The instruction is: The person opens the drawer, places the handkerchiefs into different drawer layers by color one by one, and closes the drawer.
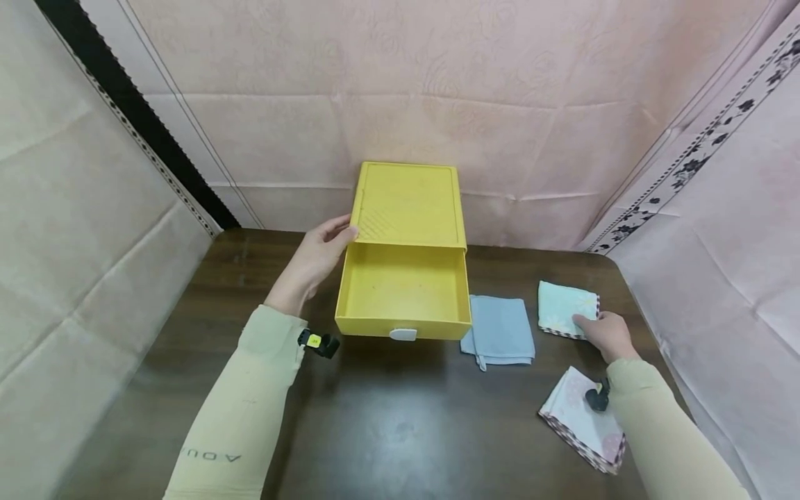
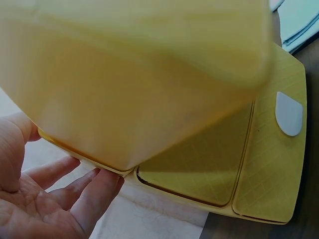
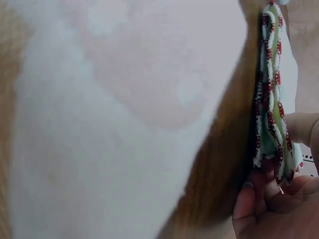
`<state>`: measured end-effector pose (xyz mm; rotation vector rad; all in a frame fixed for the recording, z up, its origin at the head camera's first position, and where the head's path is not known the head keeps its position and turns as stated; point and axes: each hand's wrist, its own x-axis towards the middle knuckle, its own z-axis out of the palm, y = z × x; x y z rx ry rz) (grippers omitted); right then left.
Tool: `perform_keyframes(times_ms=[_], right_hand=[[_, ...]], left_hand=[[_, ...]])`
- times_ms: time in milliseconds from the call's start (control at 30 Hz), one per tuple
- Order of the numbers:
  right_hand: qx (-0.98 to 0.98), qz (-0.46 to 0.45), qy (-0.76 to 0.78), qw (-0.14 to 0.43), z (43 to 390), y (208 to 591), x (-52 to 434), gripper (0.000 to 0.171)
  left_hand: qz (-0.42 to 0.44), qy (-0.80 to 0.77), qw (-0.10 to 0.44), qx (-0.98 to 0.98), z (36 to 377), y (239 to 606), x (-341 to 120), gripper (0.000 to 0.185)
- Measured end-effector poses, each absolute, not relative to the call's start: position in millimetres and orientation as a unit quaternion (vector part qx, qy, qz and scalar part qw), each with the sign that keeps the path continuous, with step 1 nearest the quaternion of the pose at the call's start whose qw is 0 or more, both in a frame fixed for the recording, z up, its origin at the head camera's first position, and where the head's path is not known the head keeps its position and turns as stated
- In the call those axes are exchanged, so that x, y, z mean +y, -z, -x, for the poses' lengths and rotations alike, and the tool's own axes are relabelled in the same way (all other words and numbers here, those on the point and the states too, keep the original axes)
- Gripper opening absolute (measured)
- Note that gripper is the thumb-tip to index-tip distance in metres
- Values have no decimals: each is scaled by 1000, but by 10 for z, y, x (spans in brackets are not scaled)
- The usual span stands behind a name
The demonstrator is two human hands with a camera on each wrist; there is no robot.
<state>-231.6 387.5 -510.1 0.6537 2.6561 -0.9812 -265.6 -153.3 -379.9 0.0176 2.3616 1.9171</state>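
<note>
Dark wooden table (image 1: 387,430). Yellow plastic drawer box (image 1: 406,208), drawer (image 1: 403,292) pulled open. Left hand (image 1: 315,260) open, steadying box side. Right hand (image 1: 607,335) pinching pale green folded cloth (image 1: 565,307) at table's right. Risk: loose pinch, cloth unfolding.

Blue cloth (image 1: 498,328) and pink folded cloth (image 1: 584,420) on dark table (image 1: 387,430)

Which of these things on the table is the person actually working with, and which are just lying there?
In use:
yellow drawer box, steadied by the left hand, drawer pulled open
mint green cloth, pinched by the right hand

Lying about:
blue cloth
pink floral cloth
</note>
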Motion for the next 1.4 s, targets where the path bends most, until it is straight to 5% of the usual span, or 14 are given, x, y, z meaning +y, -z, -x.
perform_keyframes(times_ms=[167,400,1067,1400], right_hand=[[903,-224,356,89,2263,5023,3870,46],[883,-206,421,26,2250,4863,3829,67],[904,-44,390,-168,2110,3608,3048,47],[866,52,461,-185,1978,3223,2454,33]], left_hand=[[-12,-626,43,779,2652,3782,-1524,55],[-10,-617,44,786,2622,3790,-1537,57],[4,-617,42,786,2637,3789,-1520,58],[5,-618,46,785,2637,3790,-1511,57]])
